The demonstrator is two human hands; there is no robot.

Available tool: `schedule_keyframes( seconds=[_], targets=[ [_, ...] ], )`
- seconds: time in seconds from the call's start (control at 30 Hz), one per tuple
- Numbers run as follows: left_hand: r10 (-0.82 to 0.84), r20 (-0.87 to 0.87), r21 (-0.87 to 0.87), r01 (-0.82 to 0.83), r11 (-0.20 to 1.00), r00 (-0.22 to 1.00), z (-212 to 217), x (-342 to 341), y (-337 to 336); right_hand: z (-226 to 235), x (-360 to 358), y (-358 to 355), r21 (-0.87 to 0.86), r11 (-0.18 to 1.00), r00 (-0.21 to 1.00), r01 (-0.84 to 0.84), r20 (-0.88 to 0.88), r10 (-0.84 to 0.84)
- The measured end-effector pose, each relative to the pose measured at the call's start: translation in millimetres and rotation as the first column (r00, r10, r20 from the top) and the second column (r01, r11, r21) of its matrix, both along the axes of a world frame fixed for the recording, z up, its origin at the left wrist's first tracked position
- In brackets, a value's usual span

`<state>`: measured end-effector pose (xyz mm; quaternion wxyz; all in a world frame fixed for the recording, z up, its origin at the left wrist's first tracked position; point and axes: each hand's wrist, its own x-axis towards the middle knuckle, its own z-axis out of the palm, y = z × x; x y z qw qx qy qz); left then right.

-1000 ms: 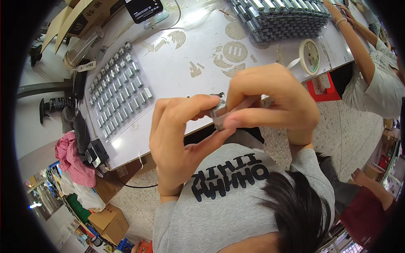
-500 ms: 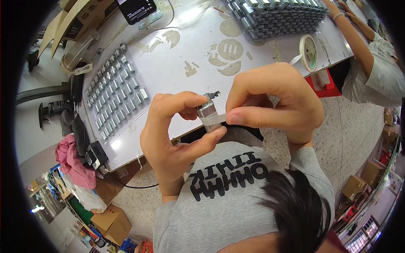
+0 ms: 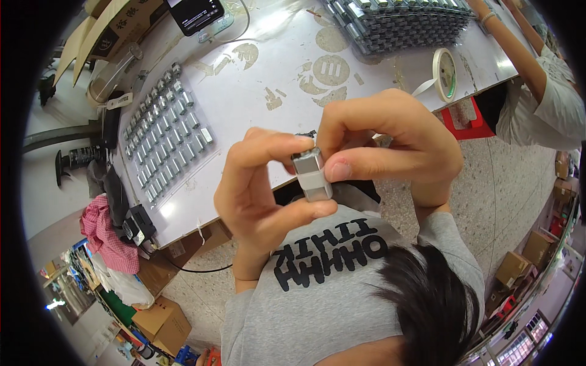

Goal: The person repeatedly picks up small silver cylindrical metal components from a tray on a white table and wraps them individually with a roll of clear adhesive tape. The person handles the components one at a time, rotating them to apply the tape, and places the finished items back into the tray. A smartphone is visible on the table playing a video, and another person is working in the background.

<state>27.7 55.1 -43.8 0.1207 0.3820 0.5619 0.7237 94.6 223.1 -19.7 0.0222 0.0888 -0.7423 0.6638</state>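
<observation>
A small silver motor (image 3: 309, 163) with flat sides and a dark end piece is gripped upright, slightly tilted, between the thumb and forefinger of my left hand (image 3: 244, 186). A pale band of tape (image 3: 313, 180) lies across its middle. My right hand (image 3: 397, 137) is closed against the motor's right side, its thumb pressing where the tape ends. The fingertips behind the motor are hidden. Both hands are above the table's near edge, in front of my grey shirt.
A clear tray (image 3: 174, 137) holding rows of similar motors lies at left. Stacked trays (image 3: 409, 33) stand at the far right, near a tape roll (image 3: 436, 73) with a loose end. A phone (image 3: 194, 13) is at the back. Another person's arm (image 3: 516, 49) reaches in at right.
The strip that stretched between motor and right hand now lies against the motor. My right hand has moved left to touch it; my left hand shifted slightly right and down.
</observation>
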Motion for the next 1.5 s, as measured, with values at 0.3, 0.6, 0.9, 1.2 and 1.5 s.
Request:
schedule_keyframes(
  seconds=[0.3,0.6,0.9,1.2,1.5],
  targets=[
    [0.036,-0.371,-0.230,-0.130,0.964,0.928,-2,-13,10,8,0,5,-0.209,0.976,0.985,0.067,0.172,-0.031],
    [0.041,-0.375,-0.273,-0.153,0.950,0.926,7,-3,4,-10,-4,6,-0.024,0.997,0.997,0.074,0.028,-0.073],
    [0.088,-0.345,-0.239,-0.178,0.955,0.934,12,-6,7,8,9,10,0.118,0.985,0.992,0.127,-0.007,-0.127],
    [0.048,-0.169,-0.099,-0.065,0.993,0.984,1,-7,10,10,3,9,0.008,0.993,0.981,0.119,0.153,-0.119],
    [-0.135,0.146,0.131,0.116,0.985,0.980,-11,0,11,3,1,7,-0.158,0.986,0.992,0.052,0.124,-0.032]
  ],
)
